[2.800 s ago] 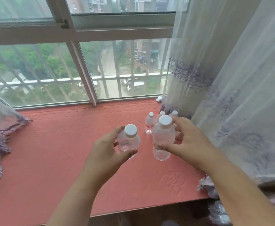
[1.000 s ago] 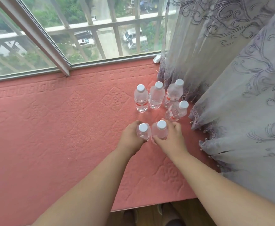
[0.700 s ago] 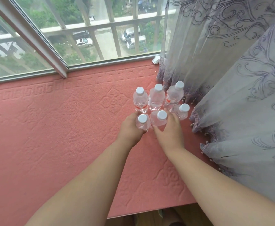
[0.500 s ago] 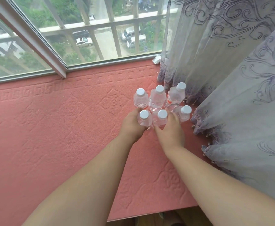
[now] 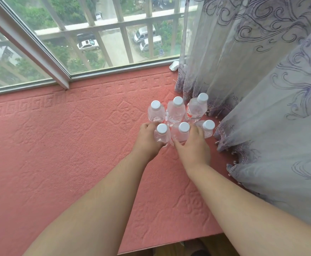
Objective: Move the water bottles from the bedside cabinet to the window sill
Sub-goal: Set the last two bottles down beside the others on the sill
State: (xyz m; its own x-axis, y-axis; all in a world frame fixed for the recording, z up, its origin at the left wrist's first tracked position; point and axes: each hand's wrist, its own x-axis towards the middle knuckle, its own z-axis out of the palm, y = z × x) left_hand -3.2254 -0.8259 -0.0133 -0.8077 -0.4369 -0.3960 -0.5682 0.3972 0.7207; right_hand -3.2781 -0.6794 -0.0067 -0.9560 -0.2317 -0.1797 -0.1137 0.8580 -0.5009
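Observation:
Several clear water bottles with white caps stand grouped on the pink-covered window sill (image 5: 77, 145), near the curtain. My left hand (image 5: 147, 139) grips the front-left bottle (image 5: 162, 134). My right hand (image 5: 192, 145) grips the bottle beside it (image 5: 182, 133). Both bottles stand upright on the sill, pressed against the row of three behind: one at the left (image 5: 156, 111), one in the middle (image 5: 176, 110) and one at the right (image 5: 197, 109). Another bottle (image 5: 207, 128) stands just right of my right hand.
A grey patterned curtain (image 5: 261, 89) hangs along the right, its beaded hem touching the sill by the bottles. The window frame (image 5: 31, 47) and glass run along the back. A small white scrap (image 5: 173, 65) lies at the sill's far corner. The sill's front edge is near my elbows.
Both hands carried a bottle each down to the sill, then slid them forward against the back row. The view tilted down toward the group.

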